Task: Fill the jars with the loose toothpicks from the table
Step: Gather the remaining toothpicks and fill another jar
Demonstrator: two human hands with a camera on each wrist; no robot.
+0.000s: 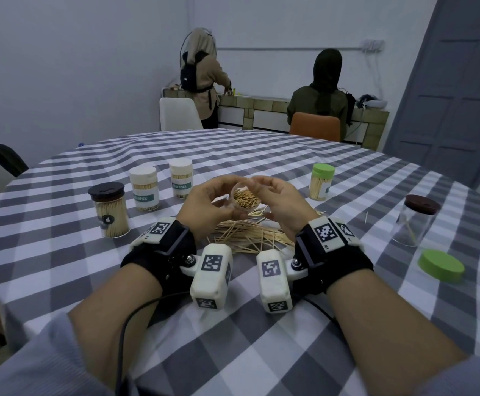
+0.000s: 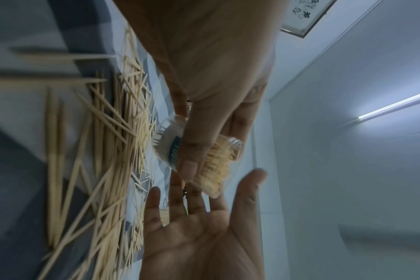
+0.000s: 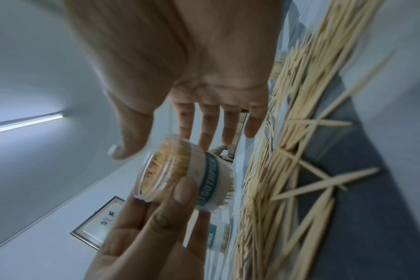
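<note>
My left hand (image 1: 213,204) grips a small clear jar (image 1: 244,198) with a teal "TOOTHPICK" label, tilted so that its open mouth faces me. The jar is packed with toothpicks. In the left wrist view the left hand's (image 2: 204,132) thumb lies across the jar (image 2: 170,144). My right hand (image 1: 278,201) is open, its fingers straight, right beside the jar's mouth; whether it touches the jar I cannot tell. The right wrist view shows the right hand (image 3: 204,117) spread above the jar (image 3: 204,176). Below both hands a pile of loose toothpicks (image 1: 247,235) lies on the checked tablecloth.
To the left stand a black-lidded jar (image 1: 110,210) and two white-lidded jars (image 1: 144,188), (image 1: 181,178), all full. A green-lidded jar (image 1: 321,181) stands at the right. Farther right are a nearly empty brown-lidded jar (image 1: 415,221) and a loose green lid (image 1: 440,265). Two people stand or sit at the back wall.
</note>
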